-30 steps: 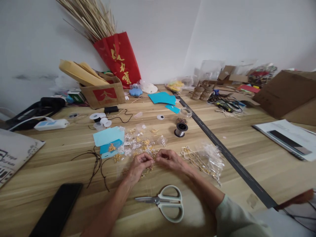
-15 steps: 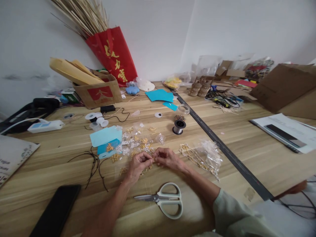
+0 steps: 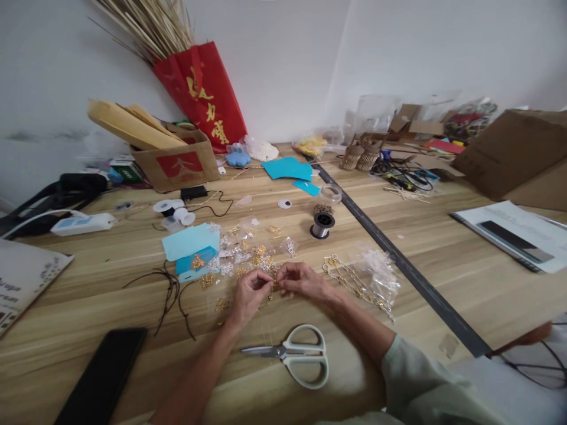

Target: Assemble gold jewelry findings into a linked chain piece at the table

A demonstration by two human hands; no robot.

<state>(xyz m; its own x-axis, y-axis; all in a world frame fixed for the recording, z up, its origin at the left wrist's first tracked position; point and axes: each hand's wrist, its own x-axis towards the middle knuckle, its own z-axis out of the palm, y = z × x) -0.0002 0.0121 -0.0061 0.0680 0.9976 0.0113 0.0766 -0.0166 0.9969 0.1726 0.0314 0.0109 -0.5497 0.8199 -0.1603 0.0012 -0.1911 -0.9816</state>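
Note:
My left hand (image 3: pixel 250 294) and my right hand (image 3: pixel 305 280) meet over the middle of the table, thumbs and fingertips pinched close together. Between them is something tiny and gold-coloured, too small to name. Just behind my hands lie gold and silver jewellery findings (image 3: pixel 261 258) in small clear bags. Below the hands rest scissors (image 3: pixel 305 356) with pale handles, their blades pointing left. To the right of my right hand are gold and silver chains (image 3: pixel 349 280) beside crumpled clear plastic bags (image 3: pixel 376 274).
Black cords (image 3: pixel 170 289) and a black phone (image 3: pixel 104 372) lie at left. Light blue cards (image 3: pixel 190 239) sit behind them. A wire spool (image 3: pixel 322 225) stands behind my right hand. A dark strip (image 3: pixel 385 245) crosses the table. Boxes and a red bag (image 3: pixel 204 94) line the back.
My hands stay in nearly the same place, with the fingertips shifting slightly. The view has moved a little; the things on the table lie as before.

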